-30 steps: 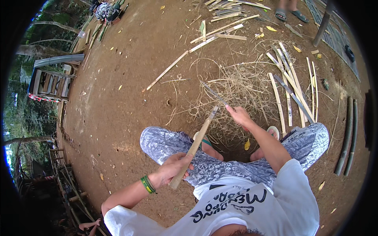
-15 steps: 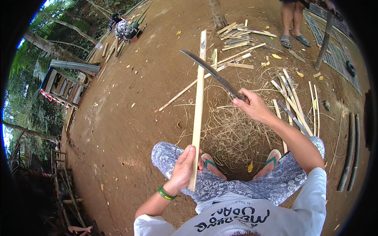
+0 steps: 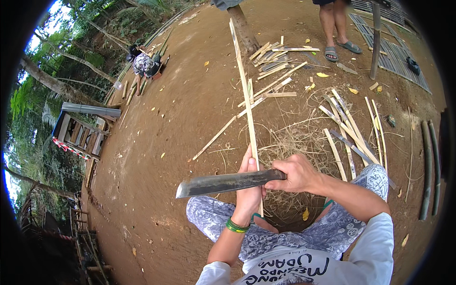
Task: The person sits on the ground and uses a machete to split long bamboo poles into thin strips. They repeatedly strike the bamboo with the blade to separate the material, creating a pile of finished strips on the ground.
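A long pale bamboo strip (image 3: 249,118) points away from me, turned so that a narrow side shows. My left hand (image 3: 247,197) is closed round it near its close end. My right hand (image 3: 295,175) grips a machete by its handle, which the fingers mostly hide. The dark machete blade (image 3: 223,184) lies crosswise, reaching left over my left hand and the strip. It covers part of both, and I cannot tell whether it touches the strip.
Thin shavings (image 3: 294,142) lie heaped before my feet. Split bamboo strips (image 3: 349,123) lie at right, with another strip pile (image 3: 275,59) by a tree trunk (image 3: 244,31). Two dark poles (image 3: 426,171) lie far right. One person stands at the back right (image 3: 332,23); another (image 3: 145,64) crouches far left.
The machete has swung down and left, from pointing away above the strip to lying across it. My left hand has shifted forward and right, and the strip has turned to a narrower side.
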Tool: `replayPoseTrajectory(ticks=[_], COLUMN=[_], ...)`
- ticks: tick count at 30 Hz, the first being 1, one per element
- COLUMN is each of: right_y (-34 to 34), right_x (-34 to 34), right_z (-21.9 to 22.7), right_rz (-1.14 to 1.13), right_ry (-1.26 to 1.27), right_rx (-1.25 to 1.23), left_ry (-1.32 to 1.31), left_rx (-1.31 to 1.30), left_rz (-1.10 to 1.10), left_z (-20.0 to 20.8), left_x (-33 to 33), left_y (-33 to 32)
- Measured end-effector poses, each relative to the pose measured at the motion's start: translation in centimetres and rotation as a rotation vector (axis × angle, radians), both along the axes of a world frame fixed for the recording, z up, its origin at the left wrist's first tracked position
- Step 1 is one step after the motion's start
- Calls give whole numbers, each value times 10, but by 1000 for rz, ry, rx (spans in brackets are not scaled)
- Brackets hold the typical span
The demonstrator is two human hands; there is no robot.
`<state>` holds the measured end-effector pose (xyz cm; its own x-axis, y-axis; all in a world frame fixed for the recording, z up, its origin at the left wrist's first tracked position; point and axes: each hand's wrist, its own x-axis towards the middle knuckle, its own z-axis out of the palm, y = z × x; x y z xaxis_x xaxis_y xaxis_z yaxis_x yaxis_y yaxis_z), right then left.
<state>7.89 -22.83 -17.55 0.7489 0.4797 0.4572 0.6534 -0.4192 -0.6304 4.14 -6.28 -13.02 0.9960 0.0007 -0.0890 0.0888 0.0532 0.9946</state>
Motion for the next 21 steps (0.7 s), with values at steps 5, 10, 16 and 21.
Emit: replayPoseTrajectory(ticks=[5, 10, 16, 21], right_y=[-8, -11, -35, -66], right_x=[5, 8, 43, 79], right_z=[-1, 0, -3, 3], right_rz=[-36, -60, -222, -391], right_ry=[-126, -307, -44, 142], right_rx=[-51, -74, -83, -5], left_ry=[53, 97, 145, 204], left_rx=[-32, -52, -277, -263], left_rz=[-13, 5, -83, -160], left_z=[-6, -6, 2, 9], left_x=[-4, -12, -40, -81], left_y=[-3, -4, -6, 4])
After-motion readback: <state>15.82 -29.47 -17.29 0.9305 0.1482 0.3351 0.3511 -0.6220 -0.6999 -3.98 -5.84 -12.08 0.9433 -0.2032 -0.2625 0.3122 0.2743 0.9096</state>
